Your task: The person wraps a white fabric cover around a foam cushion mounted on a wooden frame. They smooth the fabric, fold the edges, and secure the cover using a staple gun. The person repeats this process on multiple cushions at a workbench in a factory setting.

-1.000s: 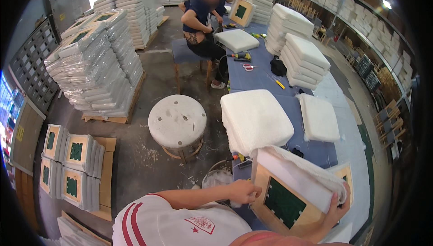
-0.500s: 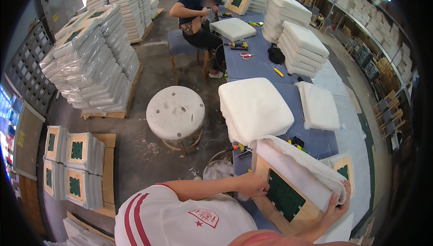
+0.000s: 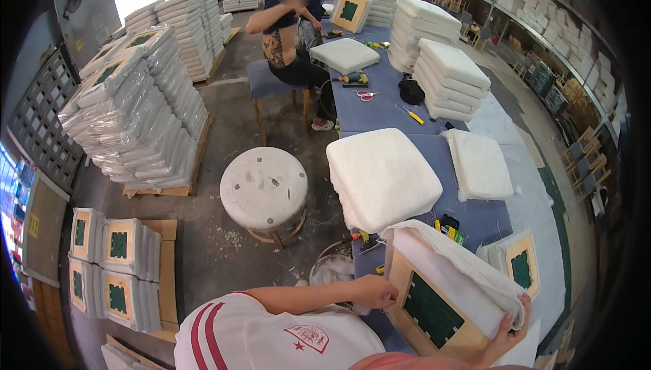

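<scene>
A seat cushion with a wooden base frame [image 3: 401, 270] and a dark green centre panel [image 3: 432, 309] stands tilted on its side before me. White foam [image 3: 447, 268] shows between the wood and a loose white fabric cover [image 3: 468, 251]. My right hand [image 3: 508, 333] grips the cover's edge at the near right corner, fingers over the cloth, thumb toward the foam. My left hand [image 3: 373, 291] is closed at the frame's left edge, fingertips curled together; what they hold, if anything, is hidden. Beyond lies a covered white cushion [image 3: 383, 179].
On the blue table [image 3: 366, 112] are scissors [image 3: 367, 95], a yellow-handled tool [image 3: 413, 115], a power tool [image 3: 349, 80] and stacked cushions [image 3: 453, 78]. A round stool [image 3: 263, 183] stands left. A co-worker [image 3: 288, 38] sits beyond. Wrapped cushions [image 3: 142, 112] stand on a pallet.
My view has tilted up a little, so the scene sits lower. My left hand has drawn slightly left along the frame; the right keeps its grip. The co-worker has raised an arm.
</scene>
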Motion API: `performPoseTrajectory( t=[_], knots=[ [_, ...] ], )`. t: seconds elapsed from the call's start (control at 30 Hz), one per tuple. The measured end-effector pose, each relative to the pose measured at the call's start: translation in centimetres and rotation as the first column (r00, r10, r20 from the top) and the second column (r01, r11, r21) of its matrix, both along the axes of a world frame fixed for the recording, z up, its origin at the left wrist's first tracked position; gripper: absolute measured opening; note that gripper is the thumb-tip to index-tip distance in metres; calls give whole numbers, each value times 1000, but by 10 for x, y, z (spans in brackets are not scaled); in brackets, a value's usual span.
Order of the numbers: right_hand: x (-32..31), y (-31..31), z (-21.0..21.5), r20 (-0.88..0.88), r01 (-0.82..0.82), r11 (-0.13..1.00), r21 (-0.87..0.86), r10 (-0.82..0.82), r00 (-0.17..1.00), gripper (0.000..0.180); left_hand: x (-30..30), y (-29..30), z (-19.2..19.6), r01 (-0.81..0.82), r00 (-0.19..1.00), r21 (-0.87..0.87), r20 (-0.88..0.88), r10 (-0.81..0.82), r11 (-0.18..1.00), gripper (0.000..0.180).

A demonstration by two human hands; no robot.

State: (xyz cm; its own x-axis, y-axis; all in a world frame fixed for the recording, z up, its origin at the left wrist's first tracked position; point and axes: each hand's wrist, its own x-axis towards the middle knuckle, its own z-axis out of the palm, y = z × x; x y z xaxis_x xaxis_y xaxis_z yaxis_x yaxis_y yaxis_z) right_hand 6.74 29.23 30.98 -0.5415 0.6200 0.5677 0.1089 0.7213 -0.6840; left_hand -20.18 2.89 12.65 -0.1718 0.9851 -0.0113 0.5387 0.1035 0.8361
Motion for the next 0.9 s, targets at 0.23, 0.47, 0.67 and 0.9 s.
performPoseTrajectory(
  t=[0.23,0.47,0.67,0.9],
  knots=[
    [2,9,-6,-16,8,999,-35,-9,1000,50,6,2,-16,13,1000,85,-1,-13,996,23],
    [-10,6,0,25,-25,1000,-4,25,999,53,-7,-2,9,44,999,-33,-26,-44,999,25],
    [-29,5,7,83,-30,997,66,25,996,51,-7,0,-14,16,999,57,-29,-15,998,22],
    [-49,-12,13,46,-33,997,65,30,999,48,-10,1,-10,63,998,-2,-11,-63,998,24]
  ],
)
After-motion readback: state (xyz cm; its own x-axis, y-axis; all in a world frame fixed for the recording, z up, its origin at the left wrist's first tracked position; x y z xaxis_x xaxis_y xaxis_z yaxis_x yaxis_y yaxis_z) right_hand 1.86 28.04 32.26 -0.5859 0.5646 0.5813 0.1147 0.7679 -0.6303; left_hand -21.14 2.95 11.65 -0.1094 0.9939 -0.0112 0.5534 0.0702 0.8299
